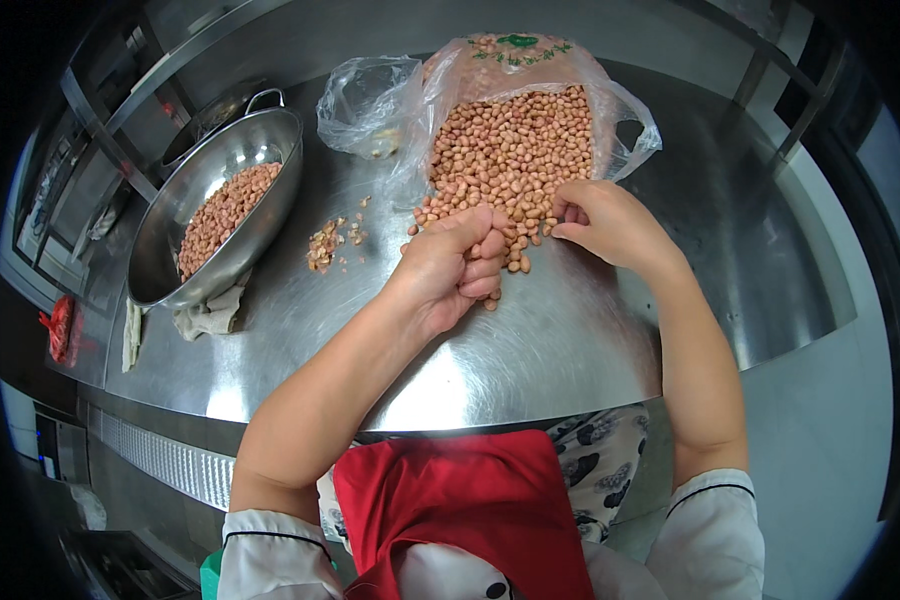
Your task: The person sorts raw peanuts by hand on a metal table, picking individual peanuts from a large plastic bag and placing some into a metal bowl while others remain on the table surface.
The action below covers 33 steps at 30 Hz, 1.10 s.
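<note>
Shelled peanuts with pinkish-tan skins (514,142) spill in a heap from the mouth of a clear plastic bag (510,64) lying on a stainless steel table (330,345). My left hand (457,259) is curled into a loose fist at the heap's near left side. Its fingers hide whatever may be in the palm. A few loose peanuts (491,301) lie just under and beside it. At the heap's right edge is my right hand (604,223), thumb and bent fingers a little apart, their tips beside the outermost peanuts. No peanut shows clearly between them.
Left of the heap, a tilted steel bowl (270,217) with handles holds more peanuts, with a cloth (214,311) under its near side. Skin scraps (326,244) lie between bowl and heap. A crumpled clear bag (367,101) adjoins the peanut bag. A red bundle (60,328) sits far left.
</note>
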Motion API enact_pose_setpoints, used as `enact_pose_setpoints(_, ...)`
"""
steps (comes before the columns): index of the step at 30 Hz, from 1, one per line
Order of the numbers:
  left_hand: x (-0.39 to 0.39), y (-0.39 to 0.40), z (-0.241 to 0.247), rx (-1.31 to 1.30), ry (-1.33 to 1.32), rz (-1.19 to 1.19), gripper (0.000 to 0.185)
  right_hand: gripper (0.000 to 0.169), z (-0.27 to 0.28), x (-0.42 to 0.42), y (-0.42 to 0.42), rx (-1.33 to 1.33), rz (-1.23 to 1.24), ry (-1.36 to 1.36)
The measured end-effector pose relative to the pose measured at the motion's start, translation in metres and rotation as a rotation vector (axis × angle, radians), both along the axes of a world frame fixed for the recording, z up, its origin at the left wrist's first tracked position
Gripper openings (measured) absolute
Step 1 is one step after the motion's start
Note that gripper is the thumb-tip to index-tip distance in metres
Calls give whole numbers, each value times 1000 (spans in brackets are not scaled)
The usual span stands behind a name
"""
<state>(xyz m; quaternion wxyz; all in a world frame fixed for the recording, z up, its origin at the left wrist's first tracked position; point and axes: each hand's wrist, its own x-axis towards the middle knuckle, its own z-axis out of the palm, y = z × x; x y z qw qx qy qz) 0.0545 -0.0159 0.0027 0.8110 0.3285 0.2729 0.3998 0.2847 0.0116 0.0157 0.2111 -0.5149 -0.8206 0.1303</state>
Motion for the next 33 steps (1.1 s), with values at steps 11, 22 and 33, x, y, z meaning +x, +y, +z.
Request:
enact_pose_setpoints(11,2,-2,4,-167,-47,32,34,10,14,-1,-2,0,-6,166)
enact_pose_setpoints(22,-1,4,-8,-47,-57,-20,31,14,16,-18,-10,63,59,299)
enact_pose_setpoints(33,1,0,0,-35,-36,36,10,12,-3,-2,4,-18,79,24)
